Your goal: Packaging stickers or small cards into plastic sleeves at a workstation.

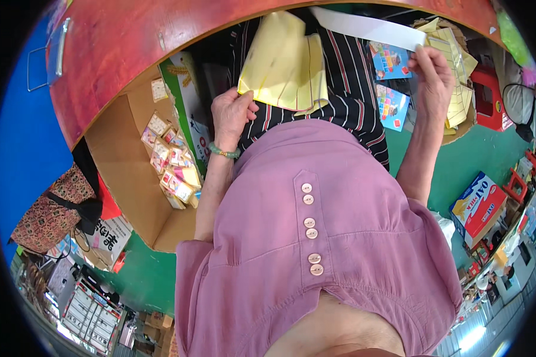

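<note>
Between the thumb and fingers of my left hand (231,116) is the lower left corner of a creased yellow paper sheet (280,62). The sheet lies over my lap, on black striped cloth, and part of it curls up. Out to the right, my right hand (433,83) pinches the end of a long white strip (369,30). The strip stretches leftward across the lap, and its far end runs under the table edge. Beside my right hand, more yellow sheets (458,83) are heaped in a cardboard box.
A red curved tabletop (125,53) spans the far side. To my left, an open cardboard box (122,160) holds several small printed packets (175,157). Blue printed cards (392,108) lie right of my lap. A red stool (489,98) and a red-blue carton (479,208) stand farther right.
</note>
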A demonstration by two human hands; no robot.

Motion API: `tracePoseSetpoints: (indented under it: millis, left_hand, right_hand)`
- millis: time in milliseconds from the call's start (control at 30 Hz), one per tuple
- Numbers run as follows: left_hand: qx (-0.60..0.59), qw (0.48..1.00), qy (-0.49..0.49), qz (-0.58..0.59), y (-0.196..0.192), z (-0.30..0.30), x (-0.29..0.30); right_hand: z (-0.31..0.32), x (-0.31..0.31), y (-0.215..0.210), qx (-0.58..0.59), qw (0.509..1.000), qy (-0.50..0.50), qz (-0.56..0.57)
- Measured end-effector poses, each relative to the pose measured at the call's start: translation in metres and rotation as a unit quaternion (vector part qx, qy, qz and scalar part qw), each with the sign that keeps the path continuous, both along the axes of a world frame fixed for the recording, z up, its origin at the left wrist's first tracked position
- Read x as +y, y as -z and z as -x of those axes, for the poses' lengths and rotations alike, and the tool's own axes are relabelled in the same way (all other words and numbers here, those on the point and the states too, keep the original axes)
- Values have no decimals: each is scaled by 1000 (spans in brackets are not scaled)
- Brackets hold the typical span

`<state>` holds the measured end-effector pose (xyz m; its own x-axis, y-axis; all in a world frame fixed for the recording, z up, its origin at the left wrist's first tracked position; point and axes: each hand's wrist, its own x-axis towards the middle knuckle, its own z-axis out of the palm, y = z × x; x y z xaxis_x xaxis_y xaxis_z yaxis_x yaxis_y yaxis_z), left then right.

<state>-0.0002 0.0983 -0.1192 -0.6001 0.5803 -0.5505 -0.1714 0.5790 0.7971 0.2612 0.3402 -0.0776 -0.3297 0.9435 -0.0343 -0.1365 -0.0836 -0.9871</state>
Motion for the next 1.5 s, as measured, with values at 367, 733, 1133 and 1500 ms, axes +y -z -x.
tracePoseSetpoints:
  millis: [367, 733, 1133, 1500]
  left_hand:
    - [57, 998, 26, 24, 11, 5, 14]
    - [7, 981, 191, -35, -75, -25, 25]
    - [32, 968, 120, -218, -157, -43, 43]
    - [337, 922, 134, -138, -160, -35, 24]
  right_hand:
    - [-65, 23, -22, 87, 989, 107, -50]
    - [-15, -22, -62, 13, 997, 14, -76]
    - [84, -90, -94, -179, 861, -163, -447]
    - [105, -104, -94, -147, 807, -232, -522]
